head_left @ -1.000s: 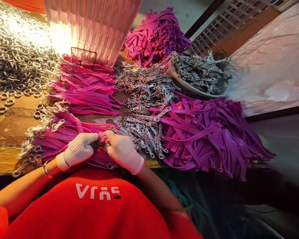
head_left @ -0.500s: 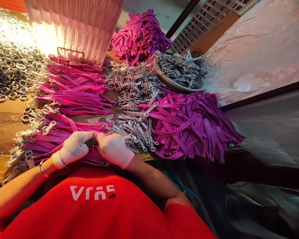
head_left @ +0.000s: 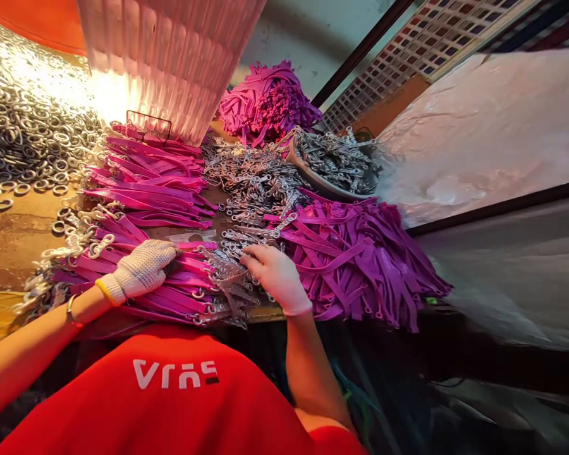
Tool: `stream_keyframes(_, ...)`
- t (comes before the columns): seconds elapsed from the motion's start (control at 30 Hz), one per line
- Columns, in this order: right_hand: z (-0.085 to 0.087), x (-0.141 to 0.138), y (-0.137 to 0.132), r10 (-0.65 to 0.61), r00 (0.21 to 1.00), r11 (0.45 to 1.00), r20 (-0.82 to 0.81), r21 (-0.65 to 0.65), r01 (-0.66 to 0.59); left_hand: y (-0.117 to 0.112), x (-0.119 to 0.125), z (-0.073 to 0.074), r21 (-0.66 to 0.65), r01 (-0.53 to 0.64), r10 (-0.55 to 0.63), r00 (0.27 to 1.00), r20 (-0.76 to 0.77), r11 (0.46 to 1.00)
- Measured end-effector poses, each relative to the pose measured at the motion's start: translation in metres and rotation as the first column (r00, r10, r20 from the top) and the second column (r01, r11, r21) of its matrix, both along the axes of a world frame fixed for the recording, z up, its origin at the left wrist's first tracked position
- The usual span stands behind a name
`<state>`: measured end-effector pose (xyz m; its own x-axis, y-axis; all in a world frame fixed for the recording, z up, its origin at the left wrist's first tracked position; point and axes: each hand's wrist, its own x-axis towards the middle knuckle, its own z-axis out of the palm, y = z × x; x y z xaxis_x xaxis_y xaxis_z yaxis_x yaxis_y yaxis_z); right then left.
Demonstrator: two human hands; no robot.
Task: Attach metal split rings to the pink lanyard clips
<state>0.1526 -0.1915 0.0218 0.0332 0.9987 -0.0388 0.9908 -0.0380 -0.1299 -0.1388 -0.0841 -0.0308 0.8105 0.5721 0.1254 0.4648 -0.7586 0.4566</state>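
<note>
Hands split! Were together over pink straps 0.5 s ago; now R hand out at metal links just right of straps, fingers part-spread, pinch unclear. L hand curled on straps, grip can't tell. Attn shifted, seemingly: straps to links.

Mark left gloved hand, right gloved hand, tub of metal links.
Left gloved hand (head_left: 145, 268): head view, back of hand.
Right gloved hand (head_left: 279, 277): head view, back of hand.
Tub (head_left: 305, 172): head view, near-left wall.
</note>
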Motion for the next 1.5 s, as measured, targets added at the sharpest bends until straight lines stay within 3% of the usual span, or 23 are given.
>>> stream_keyframes(0.07, -0.021, 0.014, 0.019, -0.114, 0.981, 0.991, 0.156, 0.080, 0.103, 0.001, 0.003, 0.002, -0.006, 0.015, -0.015, 0.998, -0.058, 1.000)
stream_keyframes(0.2, -0.060, 0.017, 0.057, -0.121, 0.960, 0.989, 0.252, 0.115, 0.094, 0.001, 0.004, 0.005, 0.044, 0.024, -0.019, 0.993, -0.115, 0.999)
stream_keyframes(0.37, -0.084, 0.014, 0.076, -0.114, 0.948, 0.990, 0.297, 0.111, 0.085, -0.007, -0.007, -0.003, 0.134, -0.011, 0.031, 0.989, -0.145, 0.991)
stream_keyframes(0.73, -0.096, 0.016, 0.070, -0.100, 0.914, 0.989, 0.392, 0.141, 0.047, 0.006, 0.005, -0.009, 0.132, -0.008, 0.038, 0.974, -0.224, 0.991)
stream_keyframes(0.97, -0.095, 0.016, 0.068, -0.055, 0.923, 0.983, 0.381, 0.181, -0.017, 0.004, -0.010, -0.017, 0.156, 0.030, -0.014, 0.995, -0.102, 0.987)
stream_keyframes(1.17, -0.099, 0.018, 0.069, -0.050, 0.918, 0.977, 0.392, 0.212, -0.037, 0.006, -0.007, -0.014, 0.117, -0.057, 0.080, 0.976, -0.203, 0.992)
stream_keyframes(1.4, -0.102, 0.020, 0.072, -0.037, 0.934, 0.968, 0.356, 0.246, -0.056, 0.007, -0.028, -0.009, 0.168, -0.236, 0.273, 0.930, -0.247, 0.957)
stream_keyframes(1.5, -0.103, 0.021, 0.075, -0.044, 0.935, 0.967, 0.353, 0.249, -0.049, -0.001, -0.031, 0.006, 0.177, -0.184, 0.221, 0.950, -0.220, 0.967)
